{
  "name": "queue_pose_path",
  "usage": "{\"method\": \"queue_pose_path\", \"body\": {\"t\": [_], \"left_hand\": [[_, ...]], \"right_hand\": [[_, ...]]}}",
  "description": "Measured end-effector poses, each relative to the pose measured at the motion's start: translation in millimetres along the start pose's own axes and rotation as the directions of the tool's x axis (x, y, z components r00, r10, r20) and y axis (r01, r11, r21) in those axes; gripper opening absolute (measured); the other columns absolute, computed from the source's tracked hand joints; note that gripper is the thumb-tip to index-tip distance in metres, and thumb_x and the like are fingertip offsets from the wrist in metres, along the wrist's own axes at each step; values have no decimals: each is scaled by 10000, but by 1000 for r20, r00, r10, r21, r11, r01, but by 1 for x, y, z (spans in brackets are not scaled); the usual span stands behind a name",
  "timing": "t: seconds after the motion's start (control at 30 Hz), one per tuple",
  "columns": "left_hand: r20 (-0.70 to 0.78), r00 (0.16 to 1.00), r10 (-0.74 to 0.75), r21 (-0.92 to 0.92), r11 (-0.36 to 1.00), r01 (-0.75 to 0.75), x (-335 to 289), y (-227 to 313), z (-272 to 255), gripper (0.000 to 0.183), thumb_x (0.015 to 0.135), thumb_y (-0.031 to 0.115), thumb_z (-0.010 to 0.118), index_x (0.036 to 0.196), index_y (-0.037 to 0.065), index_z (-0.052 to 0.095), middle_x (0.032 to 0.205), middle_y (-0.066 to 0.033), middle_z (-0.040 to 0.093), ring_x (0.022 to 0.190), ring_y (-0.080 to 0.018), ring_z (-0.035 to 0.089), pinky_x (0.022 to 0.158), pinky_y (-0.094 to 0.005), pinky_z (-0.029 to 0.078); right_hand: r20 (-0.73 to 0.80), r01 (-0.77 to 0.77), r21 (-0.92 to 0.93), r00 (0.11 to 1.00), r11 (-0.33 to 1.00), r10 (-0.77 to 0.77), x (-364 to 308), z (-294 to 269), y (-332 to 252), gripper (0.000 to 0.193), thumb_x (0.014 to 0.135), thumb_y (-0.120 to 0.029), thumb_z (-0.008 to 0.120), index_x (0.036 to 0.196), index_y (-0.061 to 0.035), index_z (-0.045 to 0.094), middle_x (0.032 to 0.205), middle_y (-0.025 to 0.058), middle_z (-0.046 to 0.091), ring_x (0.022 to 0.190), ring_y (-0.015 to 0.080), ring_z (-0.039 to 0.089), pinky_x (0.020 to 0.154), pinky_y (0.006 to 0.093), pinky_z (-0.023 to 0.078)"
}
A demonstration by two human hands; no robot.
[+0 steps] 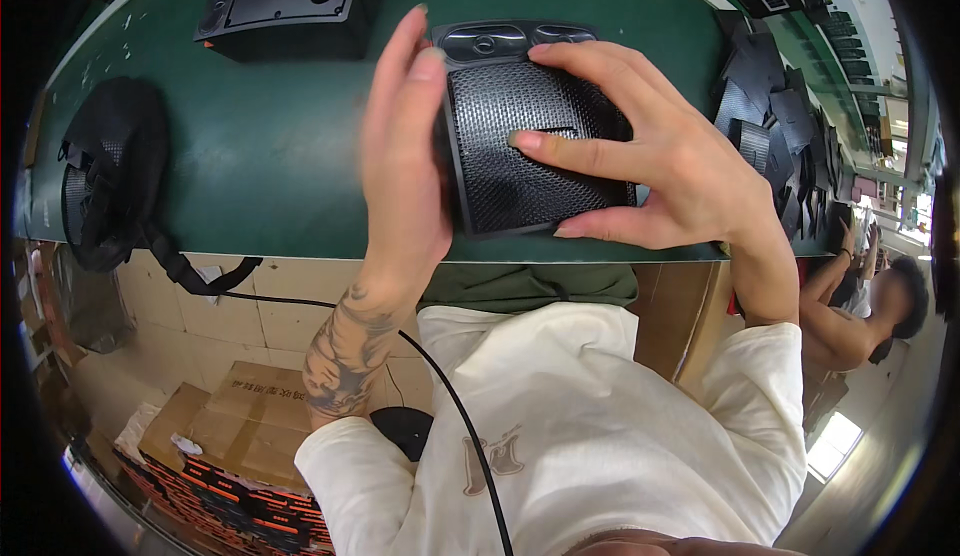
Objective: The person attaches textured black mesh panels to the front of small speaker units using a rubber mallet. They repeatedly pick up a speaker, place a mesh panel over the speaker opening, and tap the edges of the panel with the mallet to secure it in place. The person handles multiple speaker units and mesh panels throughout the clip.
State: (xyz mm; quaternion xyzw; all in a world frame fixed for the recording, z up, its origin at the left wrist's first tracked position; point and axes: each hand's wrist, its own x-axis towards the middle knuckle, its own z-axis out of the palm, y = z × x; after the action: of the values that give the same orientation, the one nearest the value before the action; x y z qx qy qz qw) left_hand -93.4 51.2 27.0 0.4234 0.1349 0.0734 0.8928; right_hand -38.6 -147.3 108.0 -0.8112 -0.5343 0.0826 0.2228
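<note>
Mesh grille (500, 171), black and gently bowed, is lying near the front edge of the green worktop (260, 156), between the two hands and over the face of a black speaker (487, 41) whose oval recesses are showing beyond its far edge. How firmly it is sitting there, I cannot tell.

The right grip (665, 151) is spreading wide across it: one fingertip is resting on the mesh, another is reaching the far rim, and the thumb is lying along the near edge. Whether it is clasping or merely pressing is not showing. The left grip (405, 151) is standing edge-on along the left side, fingers straight and not curling around anything; any contact there is staying hidden.

By its look, the grille is promising to be light and fairly stiff, a thin sheet that could be denting if pushed hard in the middle. Its glossy finish may be feeling a little slippery, though the fine holes should be giving fingertips some bite. The side rims are offering the surest hold.

Tight perforations are catching the light in a bright sheen, while a smooth, solid border is framing the left side. The speaker's recessed panel is looking like moulded plastic, rounded and shiny.
</note>
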Motion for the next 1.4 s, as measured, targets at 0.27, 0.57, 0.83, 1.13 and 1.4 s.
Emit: {"method": "queue_pose_path", "body": {"t": [0.27, 0.57, 0.83, 1.13, 1.4], "left_hand": [[51, 999, -17, 89, 996, 13, 4, -2, 0, 494, 1054, 225, 593, 1454, -40, 476, 1273, -116, 616, 1119, -152, 604, 997, -294, 484], [48, 997, 63, 117, 991, -69, 5, -6, -3, 466, 1029, 175, 642, 1412, -57, 512, 1253, -114, 635, 1124, -151, 612, 987, -287, 497], [-36, 992, 122, 20, 992, -121, 7, -13, -1, 419, 1026, 151, 631, 1395, -20, 526, 1249, -109, 646, 1097, -161, 647, 955, -294, 535], [107, 969, 221, -110, 972, -209, -10, -18, -1, 399, 1024, 141, 628, 1379, -15, 534, 1195, -95, 672, 1061, -143, 645, 923, -281, 530], [-203, 944, 258, 33, 966, -257, -9, -17, 6, 468, 1025, 122, 640, 1419, -33, 441, 1326, -121, 555, 1207, -190, 553, 1053, -329, 443]], "right_hand": [[-4, -2, 15, 1000, 1000, 2, -3, 3, 6, 625, 715, -381, 862, 1282, -148, 740, 1496, 260, 461, 1316, 474, 485, 1129, 556, 391], [-24, -21, 40, 999, 999, 22, -5, 11, 9, 609, 722, -406, 846, 1292, -218, 745, 1513, 239, 454, 1363, 463, 441, 1181, 609, 307], [-35, 24, -203, 999, 979, -31, -11, 19, -17, 473, 806, -243, 765, 1278, -252, 734, 1518, 106, 523, 1424, 394, 446, 1184, 626, 283], [-194, 61, -314, 973, 947, -127, -21, 61, -34, 442, 803, -119, 680, 1236, -34, 710, 1388, 87, 649, 1344, 289, 580, 1160, 645, 338], [-228, 110, -403, 949, 909, -216, -16, 61, -21, 450, 822, -132, 708, 1272, -108, 694, 1442, 43, 608, 1380, 270, 539, 1165, 643, 330]]}}
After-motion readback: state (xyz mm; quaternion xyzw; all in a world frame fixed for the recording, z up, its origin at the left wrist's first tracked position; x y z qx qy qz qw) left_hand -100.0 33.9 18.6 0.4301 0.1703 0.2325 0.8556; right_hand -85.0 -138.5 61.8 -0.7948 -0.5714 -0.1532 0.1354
